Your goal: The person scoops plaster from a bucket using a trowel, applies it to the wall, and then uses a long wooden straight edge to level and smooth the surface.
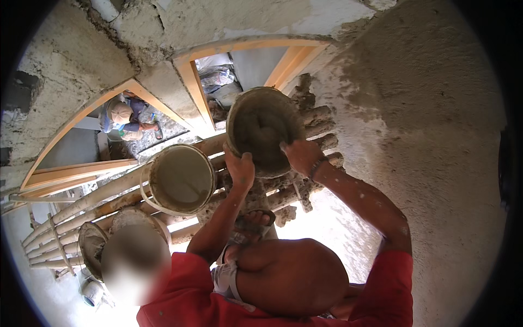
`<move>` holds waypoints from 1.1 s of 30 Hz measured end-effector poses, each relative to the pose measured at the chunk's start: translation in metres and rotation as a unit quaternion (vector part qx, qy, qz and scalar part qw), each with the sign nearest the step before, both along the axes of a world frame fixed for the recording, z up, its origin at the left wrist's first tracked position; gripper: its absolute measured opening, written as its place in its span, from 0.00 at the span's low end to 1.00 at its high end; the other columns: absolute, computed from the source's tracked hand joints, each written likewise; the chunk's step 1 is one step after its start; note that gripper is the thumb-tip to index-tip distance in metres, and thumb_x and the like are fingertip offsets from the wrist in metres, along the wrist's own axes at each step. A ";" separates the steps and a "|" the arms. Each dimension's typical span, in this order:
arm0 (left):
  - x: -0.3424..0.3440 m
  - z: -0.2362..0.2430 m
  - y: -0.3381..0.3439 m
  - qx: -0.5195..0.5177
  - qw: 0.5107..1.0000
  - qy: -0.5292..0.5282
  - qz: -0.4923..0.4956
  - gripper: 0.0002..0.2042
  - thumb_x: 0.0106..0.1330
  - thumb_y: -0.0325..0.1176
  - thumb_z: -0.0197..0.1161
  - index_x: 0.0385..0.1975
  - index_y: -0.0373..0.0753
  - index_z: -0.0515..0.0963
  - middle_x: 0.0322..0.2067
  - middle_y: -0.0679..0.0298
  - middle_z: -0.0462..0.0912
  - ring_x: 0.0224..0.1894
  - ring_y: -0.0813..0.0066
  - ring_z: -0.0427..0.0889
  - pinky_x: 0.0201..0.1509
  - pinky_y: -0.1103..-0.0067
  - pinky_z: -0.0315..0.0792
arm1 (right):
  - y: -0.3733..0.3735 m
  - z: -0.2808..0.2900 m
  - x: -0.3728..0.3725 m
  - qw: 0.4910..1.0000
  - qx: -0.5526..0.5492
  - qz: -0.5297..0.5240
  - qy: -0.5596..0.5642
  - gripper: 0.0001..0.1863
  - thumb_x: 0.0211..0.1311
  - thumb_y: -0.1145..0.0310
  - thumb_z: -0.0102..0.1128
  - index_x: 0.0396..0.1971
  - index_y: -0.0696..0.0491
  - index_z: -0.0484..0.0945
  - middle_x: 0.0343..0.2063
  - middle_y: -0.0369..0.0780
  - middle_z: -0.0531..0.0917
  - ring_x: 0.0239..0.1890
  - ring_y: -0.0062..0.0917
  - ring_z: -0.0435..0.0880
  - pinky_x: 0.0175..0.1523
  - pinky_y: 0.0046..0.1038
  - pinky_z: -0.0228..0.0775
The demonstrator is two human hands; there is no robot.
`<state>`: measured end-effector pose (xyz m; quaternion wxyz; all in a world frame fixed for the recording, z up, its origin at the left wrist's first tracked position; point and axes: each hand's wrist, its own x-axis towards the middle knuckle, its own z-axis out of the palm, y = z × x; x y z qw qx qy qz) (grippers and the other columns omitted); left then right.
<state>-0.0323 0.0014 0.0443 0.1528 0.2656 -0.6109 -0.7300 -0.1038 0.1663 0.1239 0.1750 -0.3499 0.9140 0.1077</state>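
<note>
Both hands grasp the round, mortar-caked metal pan [265, 129] by its rim, left hand [240, 170] and right hand [301, 156], held raised above the bamboo-pole scaffold platform [109, 199]. The pan is full of grey mortar, so emptying appears not yet begun; the wall [436, 136] alongside is already coated with rough plaster, and a round bucket of pale slurry [182, 179] stands on the platform.

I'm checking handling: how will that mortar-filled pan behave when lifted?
The pan is heaped with wet mortar, so probably heavy for its size. Both hands, left hand and right hand, hold its rim; tilted, it might spill.
</note>
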 end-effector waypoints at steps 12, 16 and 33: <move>0.001 0.002 -0.014 0.034 0.998 -0.043 -0.015 0.25 0.49 0.20 0.49 0.53 0.28 0.65 0.46 0.50 0.77 0.48 0.60 0.77 0.57 0.72 0.67 | -0.010 0.017 -0.018 0.999 0.045 0.009 -0.008 0.17 0.65 0.65 0.48 0.51 0.44 0.77 0.23 0.42 0.82 0.28 0.34 0.84 0.32 0.36 0.76; 0.000 0.004 -0.020 0.015 0.999 -0.043 -0.009 0.25 0.49 0.19 0.48 0.53 0.28 0.65 0.46 0.50 0.77 0.49 0.60 0.77 0.57 0.72 0.67 | -0.012 0.070 -0.049 0.995 0.016 0.025 0.092 0.12 0.65 0.66 0.48 0.42 0.45 0.81 0.24 0.41 0.83 0.29 0.34 0.85 0.32 0.36 0.77; 0.010 -0.032 -0.024 -0.102 0.978 -0.176 -0.045 0.36 0.53 0.27 0.57 0.64 0.21 0.53 0.52 0.40 0.73 0.59 0.49 0.69 0.66 0.68 0.57 | 0.004 0.064 -0.009 0.992 -0.045 0.063 -0.102 0.16 0.60 0.65 0.52 0.47 0.48 0.79 0.21 0.40 0.83 0.28 0.31 0.85 0.33 0.37 0.76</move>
